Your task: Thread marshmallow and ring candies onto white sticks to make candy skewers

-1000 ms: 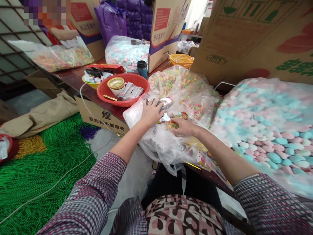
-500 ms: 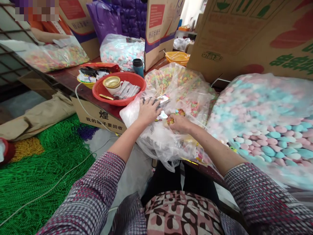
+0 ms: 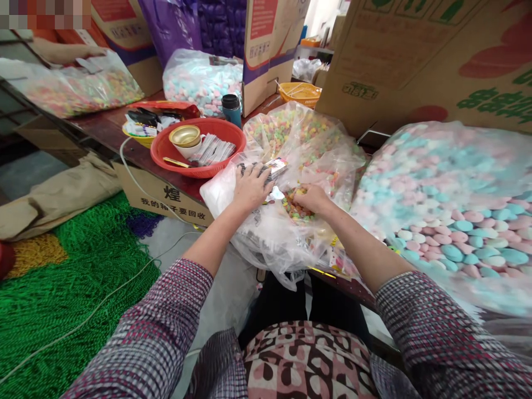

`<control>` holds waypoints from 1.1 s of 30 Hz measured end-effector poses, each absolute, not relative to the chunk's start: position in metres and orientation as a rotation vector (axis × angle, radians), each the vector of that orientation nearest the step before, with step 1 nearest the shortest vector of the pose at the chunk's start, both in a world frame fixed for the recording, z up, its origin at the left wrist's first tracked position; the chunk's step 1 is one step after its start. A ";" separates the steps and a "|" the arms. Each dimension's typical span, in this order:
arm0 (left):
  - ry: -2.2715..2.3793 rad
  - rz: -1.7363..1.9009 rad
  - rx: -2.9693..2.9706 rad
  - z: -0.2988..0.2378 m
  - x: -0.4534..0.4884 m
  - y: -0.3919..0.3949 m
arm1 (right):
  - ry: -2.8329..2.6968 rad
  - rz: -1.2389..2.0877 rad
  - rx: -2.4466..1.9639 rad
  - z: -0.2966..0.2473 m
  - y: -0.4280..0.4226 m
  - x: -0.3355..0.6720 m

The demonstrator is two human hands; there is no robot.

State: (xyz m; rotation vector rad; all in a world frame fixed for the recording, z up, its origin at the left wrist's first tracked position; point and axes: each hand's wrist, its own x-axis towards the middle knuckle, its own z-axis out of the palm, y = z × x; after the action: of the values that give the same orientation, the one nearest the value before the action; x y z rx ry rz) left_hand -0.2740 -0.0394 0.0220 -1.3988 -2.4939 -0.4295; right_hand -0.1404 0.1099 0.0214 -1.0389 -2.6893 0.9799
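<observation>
Near the middle of the frame, the person's two hands are working apart, a small gap of plastic and candies lying between them. The left hand (image 3: 250, 187) is resting palm down with its fingers spread, covering part of a dark-and-white striped pack (image 3: 270, 176) and touching the crumpled clear plastic (image 3: 266, 233) around it. A printed packet (image 3: 277, 164) is lying just beyond its fingertips. The right hand (image 3: 313, 199) is bending its fingers down into a small heap of multicoloured candies (image 3: 296, 209), right of the frame's centre; the fingertips are hiding among the pieces, so I can't tell whether they are closing on any. Behind both hands, a large clear bag (image 3: 301, 124) is holding more of these candies. To the upper left of the left hand, a red basin (image 3: 155, 152) is holding a gold bowl (image 3: 183, 136) inside a white cup (image 3: 188, 149), with a stack of slips (image 3: 214, 149) beside them. A blue bottle (image 3: 231, 113) is standing just behind the basin. Along the right side of the frame, a bag of pink, white and blue candies (image 3: 428, 172) is spreading below a big cardboard box (image 3: 399, 72). At the upper left, a co-worker's hand (image 3: 89, 51) is reaching over another bag of small candies (image 3: 78, 91), while green cords (image 3: 83, 271) are covering the lower left.
</observation>
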 end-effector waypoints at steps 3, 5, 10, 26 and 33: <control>-2.487 -0.430 -1.399 0.020 -0.275 -0.039 | -2.479 1.208 -1.074 0.025 0.114 -0.139; -2.481 -0.433 -1.401 0.019 -0.276 -0.038 | -2.347 1.331 -1.065 0.029 0.115 -0.137; -2.461 -0.443 -1.420 0.018 -0.277 -0.038 | -2.107 1.607 -0.992 0.045 0.114 -0.131; -2.513 -0.461 -1.419 0.024 -0.276 -0.035 | -1.768 1.821 -0.822 0.105 0.153 0.005; -2.554 -0.429 -1.413 0.028 -0.283 -0.030 | -2.461 0.638 -1.276 0.035 0.144 0.074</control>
State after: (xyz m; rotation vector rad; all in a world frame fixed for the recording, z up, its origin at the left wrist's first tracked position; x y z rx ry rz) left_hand -0.2827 -0.0302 0.0279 -1.4134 -2.5542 -0.4293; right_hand 0.0739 0.1440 0.0353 -1.2763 -2.4608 0.6384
